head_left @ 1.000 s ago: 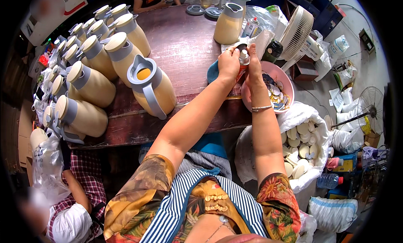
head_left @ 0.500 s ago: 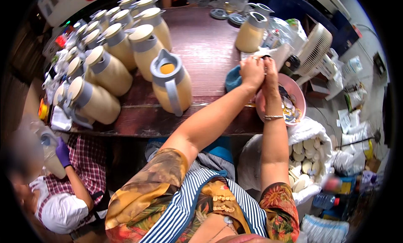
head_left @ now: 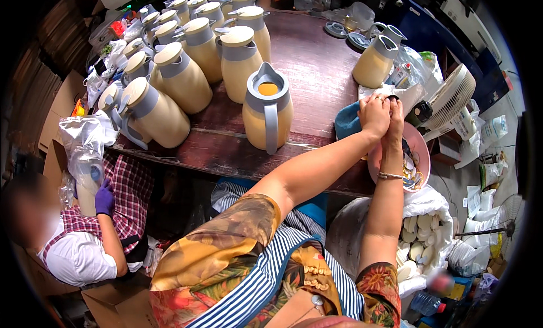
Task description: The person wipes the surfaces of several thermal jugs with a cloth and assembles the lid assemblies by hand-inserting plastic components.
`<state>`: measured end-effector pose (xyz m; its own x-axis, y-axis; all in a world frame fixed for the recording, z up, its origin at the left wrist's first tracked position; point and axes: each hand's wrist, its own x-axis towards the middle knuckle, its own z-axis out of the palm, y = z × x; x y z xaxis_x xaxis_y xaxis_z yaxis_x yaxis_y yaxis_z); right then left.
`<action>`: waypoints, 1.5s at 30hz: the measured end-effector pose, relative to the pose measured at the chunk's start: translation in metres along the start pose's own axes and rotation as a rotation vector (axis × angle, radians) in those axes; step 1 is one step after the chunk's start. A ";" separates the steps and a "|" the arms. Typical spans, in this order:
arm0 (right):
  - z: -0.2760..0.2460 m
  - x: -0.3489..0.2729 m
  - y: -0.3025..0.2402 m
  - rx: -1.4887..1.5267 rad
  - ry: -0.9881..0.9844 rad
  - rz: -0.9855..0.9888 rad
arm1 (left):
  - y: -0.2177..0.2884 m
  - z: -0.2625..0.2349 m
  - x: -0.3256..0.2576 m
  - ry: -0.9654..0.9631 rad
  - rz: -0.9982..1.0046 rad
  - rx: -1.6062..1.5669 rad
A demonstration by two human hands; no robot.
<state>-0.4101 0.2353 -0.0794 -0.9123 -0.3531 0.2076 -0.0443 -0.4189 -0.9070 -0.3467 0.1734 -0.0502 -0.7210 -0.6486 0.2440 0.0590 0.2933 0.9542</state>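
Both my hands are together over the table's right end, beside the pink bowl [head_left: 425, 152]. My left hand [head_left: 374, 116] is closed, and my right hand [head_left: 394, 121] is pressed up against it. A small dark thing [head_left: 392, 97] shows at their fingertips; its kind I cannot make out. Left of my hands lies a blue cloth [head_left: 347, 122], partly covered by my left hand. The bowl holds small mixed parts. A lidless cream jug [head_left: 268, 116] with a grey collar and handle stands upright left of my left forearm, orange showing inside its mouth.
Several lidded cream jugs [head_left: 184, 82] crowd the table's left side. Another open jug [head_left: 373, 65] stands beyond my hands, near a white fan [head_left: 452, 96]. A white sack [head_left: 435, 206] of cream lids is below right. At left, a purple-gloved co-worker [head_left: 104, 199] holds a jug.
The view has shifted, so the table sits farther right. My hands stay together in the same place by the bowl. Clear plastic now covers the co-worker's jug.
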 end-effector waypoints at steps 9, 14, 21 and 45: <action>-0.006 -0.004 0.000 -0.096 0.209 -0.185 | -0.023 -0.016 0.019 -0.114 -0.324 -0.679; 0.065 -0.093 -0.064 -0.962 0.237 -0.902 | -0.018 -0.128 -0.015 -0.225 -0.394 -0.911; 0.089 -0.177 -0.051 -0.559 -0.513 0.219 | -0.014 -0.234 -0.123 -0.293 0.237 0.009; 0.182 -0.219 0.039 -0.820 -0.134 -0.788 | -0.004 -0.288 -0.059 -0.197 -0.142 -0.548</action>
<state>-0.1381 0.1436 -0.0939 -0.4646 -0.3412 0.8172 -0.8816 0.0913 -0.4631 -0.1057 0.0081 -0.0184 -0.8592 -0.4970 0.1211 0.2625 -0.2252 0.9383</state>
